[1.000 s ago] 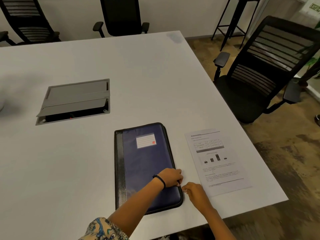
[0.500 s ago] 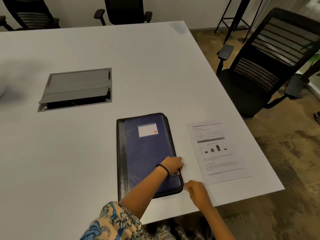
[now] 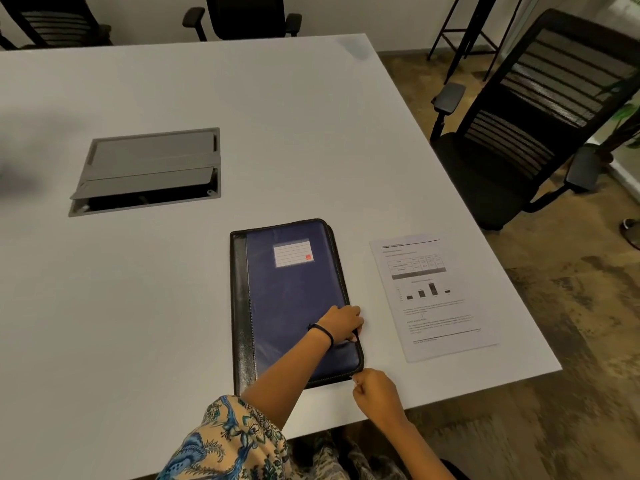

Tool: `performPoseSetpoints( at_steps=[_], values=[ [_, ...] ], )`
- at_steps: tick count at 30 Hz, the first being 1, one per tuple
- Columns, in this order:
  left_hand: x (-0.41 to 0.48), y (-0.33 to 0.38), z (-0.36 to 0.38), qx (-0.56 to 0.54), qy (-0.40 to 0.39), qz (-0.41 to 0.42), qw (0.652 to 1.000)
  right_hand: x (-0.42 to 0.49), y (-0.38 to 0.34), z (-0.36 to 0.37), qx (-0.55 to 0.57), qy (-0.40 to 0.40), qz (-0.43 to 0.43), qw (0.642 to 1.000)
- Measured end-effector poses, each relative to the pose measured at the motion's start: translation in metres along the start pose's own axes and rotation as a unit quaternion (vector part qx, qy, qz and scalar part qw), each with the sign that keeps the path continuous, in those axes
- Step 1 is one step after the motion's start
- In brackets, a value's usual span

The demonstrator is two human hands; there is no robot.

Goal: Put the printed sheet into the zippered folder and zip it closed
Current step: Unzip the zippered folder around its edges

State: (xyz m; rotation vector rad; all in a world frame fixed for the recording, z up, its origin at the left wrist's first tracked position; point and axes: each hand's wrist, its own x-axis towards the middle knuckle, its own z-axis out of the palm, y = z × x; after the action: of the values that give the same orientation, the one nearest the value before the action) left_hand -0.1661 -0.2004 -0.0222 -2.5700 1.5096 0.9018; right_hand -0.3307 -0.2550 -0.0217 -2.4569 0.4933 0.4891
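Observation:
A dark blue zippered folder [image 3: 292, 292] with a black spine and a white label lies flat on the white table [image 3: 284, 133], its cover down. My left hand [image 3: 343, 322] presses on its right edge, fingers gripping that edge. My right hand [image 3: 372, 388] is at the folder's near right corner, fingers pinched together on what looks like the zip pull. The printed sheet [image 3: 431, 294], with a table and a bar chart, lies flat on the table just right of the folder, untouched.
A grey cable hatch [image 3: 149, 168] is set in the table to the far left, its flap partly open. A black mesh office chair [image 3: 530, 123] stands by the table's right edge. More chairs stand behind the far edge.
My right hand has slid along the folder's right edge toward me, down to the near right corner. My left hand stayed on the edge. The sheet has not moved.

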Motion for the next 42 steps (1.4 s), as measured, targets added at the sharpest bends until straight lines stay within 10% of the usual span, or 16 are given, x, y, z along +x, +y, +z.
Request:
performPoseSetpoints(
  at_steps=[13,20,34,42],
  values=[
    [-0.076,0.01,0.025,-0.253,0.084,-0.043,0.963,0.014,0.008,-0.006,0.096,-0.047,0.008,0.994],
    [-0.107,0.03,0.073,-0.439,-0.029,-0.105,0.892,0.016,0.009,-0.009,0.193,-0.049,0.057,0.978],
    [-0.097,0.053,0.07,-0.352,0.091,-0.225,0.904,0.018,0.02,-0.014,0.233,-0.131,0.049,0.962],
    [-0.101,0.057,0.075,-0.309,0.112,-0.23,0.916,0.035,0.011,-0.015,0.323,-0.017,0.154,0.934]
  ],
)
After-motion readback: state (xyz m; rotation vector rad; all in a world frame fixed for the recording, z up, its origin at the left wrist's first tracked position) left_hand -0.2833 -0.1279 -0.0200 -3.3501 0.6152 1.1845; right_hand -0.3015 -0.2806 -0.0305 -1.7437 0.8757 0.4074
